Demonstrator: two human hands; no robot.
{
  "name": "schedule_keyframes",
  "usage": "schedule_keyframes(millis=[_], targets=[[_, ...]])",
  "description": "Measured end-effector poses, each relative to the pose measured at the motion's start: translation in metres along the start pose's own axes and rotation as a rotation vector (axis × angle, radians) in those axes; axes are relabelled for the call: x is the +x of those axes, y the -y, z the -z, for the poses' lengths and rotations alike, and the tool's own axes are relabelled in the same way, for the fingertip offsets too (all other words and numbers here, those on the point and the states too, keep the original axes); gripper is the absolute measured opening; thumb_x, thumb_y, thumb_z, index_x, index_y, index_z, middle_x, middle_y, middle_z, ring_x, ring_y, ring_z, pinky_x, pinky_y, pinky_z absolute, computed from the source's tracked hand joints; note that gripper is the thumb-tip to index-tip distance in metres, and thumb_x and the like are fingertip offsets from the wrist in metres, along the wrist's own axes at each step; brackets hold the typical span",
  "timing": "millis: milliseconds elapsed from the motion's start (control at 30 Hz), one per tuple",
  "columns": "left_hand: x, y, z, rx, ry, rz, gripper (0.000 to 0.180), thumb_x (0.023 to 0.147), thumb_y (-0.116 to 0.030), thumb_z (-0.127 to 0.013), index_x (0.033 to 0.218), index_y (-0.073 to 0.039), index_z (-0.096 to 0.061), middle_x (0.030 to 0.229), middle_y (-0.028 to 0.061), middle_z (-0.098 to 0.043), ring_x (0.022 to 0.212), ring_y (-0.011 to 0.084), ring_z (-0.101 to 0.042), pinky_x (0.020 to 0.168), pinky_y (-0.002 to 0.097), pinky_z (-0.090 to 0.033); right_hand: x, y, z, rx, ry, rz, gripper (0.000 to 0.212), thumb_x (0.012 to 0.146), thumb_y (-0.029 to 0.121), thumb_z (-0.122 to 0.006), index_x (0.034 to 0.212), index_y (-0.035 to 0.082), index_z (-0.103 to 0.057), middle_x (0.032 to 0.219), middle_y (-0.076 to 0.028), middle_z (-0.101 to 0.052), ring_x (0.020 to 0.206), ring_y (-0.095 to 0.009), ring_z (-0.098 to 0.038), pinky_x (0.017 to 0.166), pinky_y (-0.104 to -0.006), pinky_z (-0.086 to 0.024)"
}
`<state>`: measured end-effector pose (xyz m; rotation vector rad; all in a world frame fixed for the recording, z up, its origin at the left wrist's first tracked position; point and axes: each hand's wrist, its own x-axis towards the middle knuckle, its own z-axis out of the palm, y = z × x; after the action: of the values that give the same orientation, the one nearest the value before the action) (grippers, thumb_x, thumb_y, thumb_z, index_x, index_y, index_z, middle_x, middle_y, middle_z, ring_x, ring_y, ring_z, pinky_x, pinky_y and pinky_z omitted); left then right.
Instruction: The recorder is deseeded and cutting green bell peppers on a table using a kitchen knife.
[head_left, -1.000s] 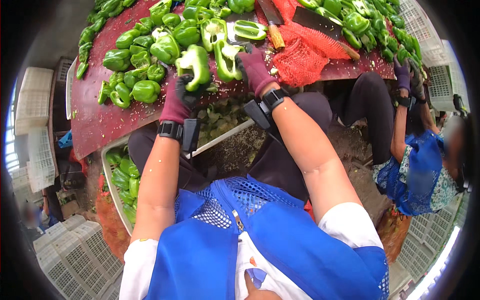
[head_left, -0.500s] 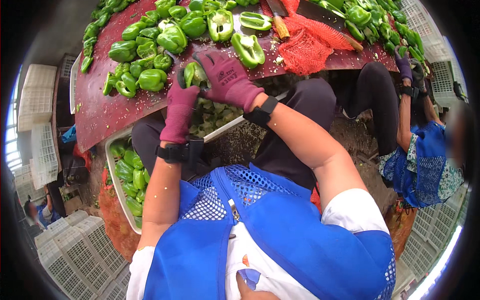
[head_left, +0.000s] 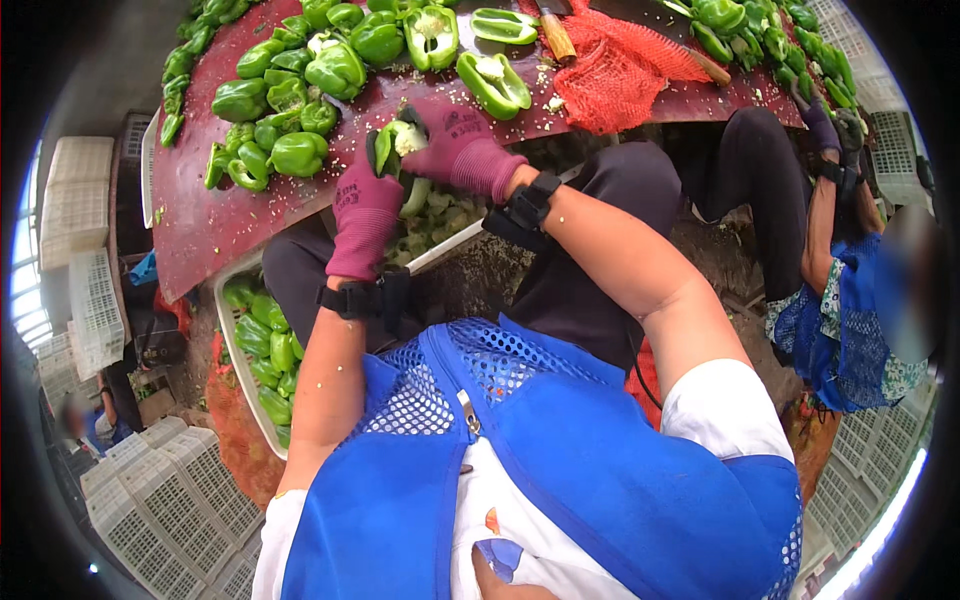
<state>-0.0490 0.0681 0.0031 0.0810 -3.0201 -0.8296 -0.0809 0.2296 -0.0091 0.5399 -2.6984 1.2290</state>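
Note:
My left hand (head_left: 366, 200), in a maroon glove with dark fingertips, is closed round a cut green bell pepper (head_left: 383, 150) just off the table's near edge. From the right, my right hand (head_left: 464, 152), gloved alike, closes its fingers at the pepper's pale seed core (head_left: 407, 138). The fingers partly hide the core, and I cannot tell whether it is loose. Right under the hands shows a pale green piece (head_left: 414, 198), above a white-rimmed tray (head_left: 452, 243) of pepper scraps. Several green peppers (head_left: 299, 153) lie left of my hands, and a cut half (head_left: 494, 86) lies beyond them.
On the dark red table (head_left: 215, 235) lie a wooden-handled knife (head_left: 558, 38), a red mesh bag (head_left: 615, 85) and another wooden handle (head_left: 710, 68). A pale crate (head_left: 243, 375) of green peppers stands by my left leg. At right, a co-worker's gloved hand (head_left: 822, 125) touches peppers.
My right fingers have shifted on the pepper, and more of its pale core shows. A pale green piece now shows below the hands. The whole view has shifted slightly.

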Motion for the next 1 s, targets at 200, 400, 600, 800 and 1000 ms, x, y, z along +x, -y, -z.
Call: schedule_keyframes(millis=[200,400,600,800,1000], targets=[[0.008,0.049,0.005,-0.180,-0.045,0.007,0.054,0.076,-0.007,-0.055,0.130,-0.009,-0.054,0.109,0.0220,-0.065,0.101,0.0352,-0.063,0.086,0.0388,-0.050,0.008,-0.005,0.013,1.234,0.236,-0.429,0.033,0.076,0.033,-0.075,0.101,0.012,-0.068,0.088,-0.006,-0.068,0.071,-0.016,-0.064,0.057,-0.0301,-0.051],[0.012,0.091,0.026,-0.665,-0.058,0.148,0.051,0.075,-0.005,-0.053,0.126,0.002,-0.054,0.109,0.0126,-0.065,0.095,0.0221,-0.063,0.084,0.0313,-0.049,0.010,-0.008,0.027,0.469,0.615,-0.202,0.045,0.082,0.037,-0.071,0.119,0.012,-0.060,0.092,-0.004,-0.066,0.064,-0.011,-0.060,0.052,-0.0264,-0.049],[0.005,0.069,0.036,-0.528,-0.070,0.130,0.053,0.076,-0.005,-0.054,0.128,0.002,-0.053,0.112,0.0136,-0.065,0.097,0.0217,-0.063,0.085,0.0317,-0.049,0.011,-0.024,-0.005,0.311,0.235,-0.119,0.061,0.079,0.048,-0.069,0.117,0.000,-0.059,0.113,-0.021,-0.063,0.106,-0.035,-0.060,0.089,-0.0415,-0.048],[-0.021,0.017,0.047,0.379,-0.049,-0.658,0.047,0.081,-0.003,-0.057,0.127,-0.011,-0.055,0.107,0.0125,-0.067,0.096,0.0285,-0.066,0.078,0.0357,-0.053,0.004,-0.017,-0.009,0.687,0.590,-0.380,0.038,0.085,0.030,-0.066,0.111,0.004,-0.061,0.087,-0.009,-0.066,0.070,-0.019,-0.063,0.061,-0.0311,-0.052],[-0.019,0.098,0.150,0.080,-0.518,-0.327,0.046,0.084,-0.007,-0.056,0.128,-0.020,-0.056,0.103,0.0134,-0.068,0.090,0.0336,-0.066,0.075,0.0382,-0.053,0.014,-0.006,0.012,0.039,-0.357,0.192,0.028,0.081,0.012,-0.067,0.107,0.003,-0.065,0.095,-0.016,-0.069,0.083,-0.029,-0.067,0.076,-0.0367,-0.052]])
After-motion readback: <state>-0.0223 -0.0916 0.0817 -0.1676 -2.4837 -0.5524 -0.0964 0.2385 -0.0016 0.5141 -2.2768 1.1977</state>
